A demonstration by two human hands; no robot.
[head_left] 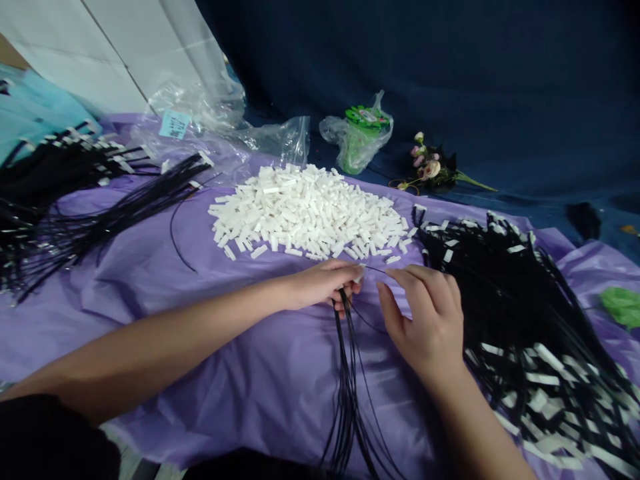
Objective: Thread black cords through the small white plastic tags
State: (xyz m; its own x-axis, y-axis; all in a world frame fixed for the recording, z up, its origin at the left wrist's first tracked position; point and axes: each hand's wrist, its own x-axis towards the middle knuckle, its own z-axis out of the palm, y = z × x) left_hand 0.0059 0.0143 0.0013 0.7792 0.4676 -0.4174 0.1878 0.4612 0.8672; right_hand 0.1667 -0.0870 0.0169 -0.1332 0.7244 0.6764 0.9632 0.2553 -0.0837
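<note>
My left hand (333,283) is closed around a bundle of thin black cords (345,380), whose loose lengths hang down toward the table's front edge. A small white piece (361,268) shows at its thumb and fingertips. From that piece a thin black cord (375,269) runs right to the fingertips of my right hand (425,313). The right thumb stands apart from the curled index finger, and no firm grip on the cord shows. Just beyond both hands lies a large heap of small white pieces (310,213).
Purple sheeting (240,373) covers the table. Black cords with white ends (500,287) are piled at right, and more black cords (115,213) lie at left. Behind are clear plastic bags (280,137), a bagged green cup (363,137) and artificial flowers (430,167).
</note>
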